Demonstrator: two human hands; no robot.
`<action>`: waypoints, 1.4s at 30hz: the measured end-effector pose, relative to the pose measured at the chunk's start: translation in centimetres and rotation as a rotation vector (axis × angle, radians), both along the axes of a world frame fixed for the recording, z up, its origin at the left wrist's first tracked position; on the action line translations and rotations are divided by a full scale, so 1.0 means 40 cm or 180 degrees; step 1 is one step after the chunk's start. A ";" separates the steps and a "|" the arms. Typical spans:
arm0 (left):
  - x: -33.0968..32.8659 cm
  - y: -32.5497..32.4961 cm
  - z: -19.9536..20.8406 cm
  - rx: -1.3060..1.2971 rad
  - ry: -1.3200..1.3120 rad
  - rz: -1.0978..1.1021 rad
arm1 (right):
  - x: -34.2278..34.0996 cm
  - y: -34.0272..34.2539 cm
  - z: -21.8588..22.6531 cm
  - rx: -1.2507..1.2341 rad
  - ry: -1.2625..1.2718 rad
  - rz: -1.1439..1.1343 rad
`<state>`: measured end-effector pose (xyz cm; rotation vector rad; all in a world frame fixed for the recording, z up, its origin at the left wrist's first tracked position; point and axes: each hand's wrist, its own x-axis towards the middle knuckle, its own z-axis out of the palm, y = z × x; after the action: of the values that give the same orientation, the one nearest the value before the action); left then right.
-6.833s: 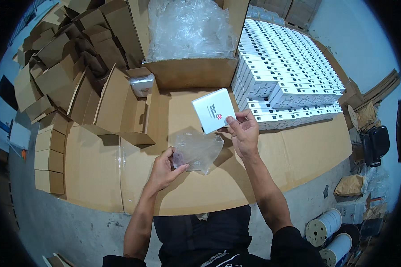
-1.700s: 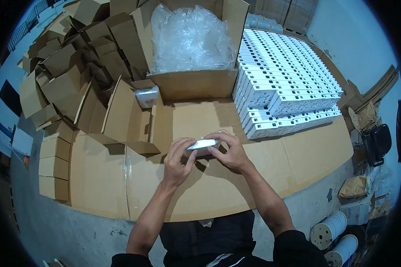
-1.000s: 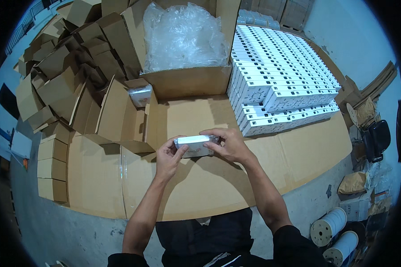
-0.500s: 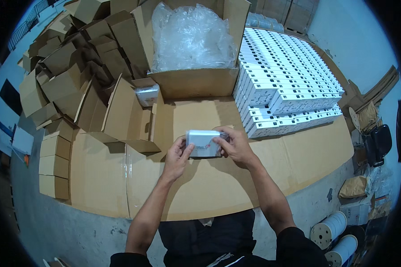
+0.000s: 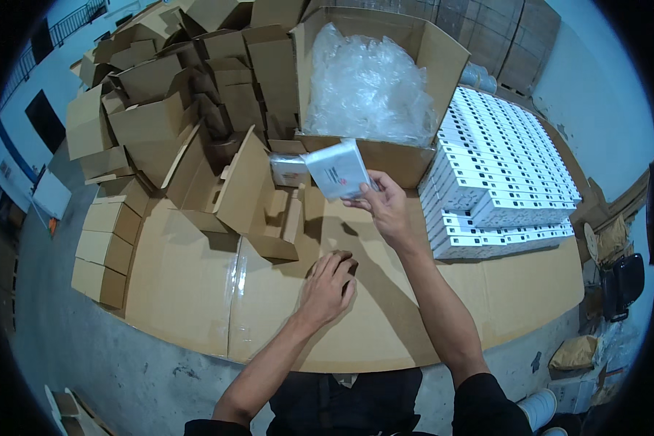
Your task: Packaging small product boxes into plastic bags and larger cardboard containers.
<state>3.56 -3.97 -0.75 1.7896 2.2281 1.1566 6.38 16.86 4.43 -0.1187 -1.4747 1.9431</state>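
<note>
My right hand (image 5: 386, 207) grips a flat white box in clear plastic wrap (image 5: 337, 170) by its lower right corner, thumb on the face. The box is lifted and tilted, close to the open brown carton (image 5: 251, 185). Inside that carton's far end another plastic-wrapped white box (image 5: 288, 170) is visible. Lower down, my left hand (image 5: 327, 288) is over the cardboard-covered table (image 5: 385, 312), fingers loosely bent and slightly apart, with nothing seen in them.
A large carton of clear plastic wrapping (image 5: 370, 87) stands at the back. To the right are stacked white boxes (image 5: 505, 174). Many open brown cartons (image 5: 152, 94) pile up at the back left, beside smaller closed brown boxes (image 5: 105, 247) at the table's left edge.
My left hand has let go of the wrapped box and dropped toward me. The right hand has carried the box up and away, tilting it near the open carton. The view has shifted left.
</note>
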 end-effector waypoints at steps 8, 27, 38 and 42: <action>0.002 0.001 0.006 0.0019 0.0140 0.0104 | -0.209 0.018 0.052 0.0289 -0.0034 0.0164; 0.001 -0.004 0.031 -0.0163 0.0142 0.0242 | -0.242 0.069 0.119 0.3770 -0.0593 -0.0275; 0.003 -0.004 0.022 -0.0152 0.0277 0.0448 | -0.277 0.055 0.121 0.4289 -0.0707 -0.0061; 0.006 -0.005 0.019 -0.0163 0.0248 0.0464 | -0.280 0.052 0.107 0.4261 -0.0962 -0.0172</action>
<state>3.82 -4.17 0.00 1.7065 2.4452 1.0591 -4.84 18.93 8.69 0.1593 -2.6024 0.5838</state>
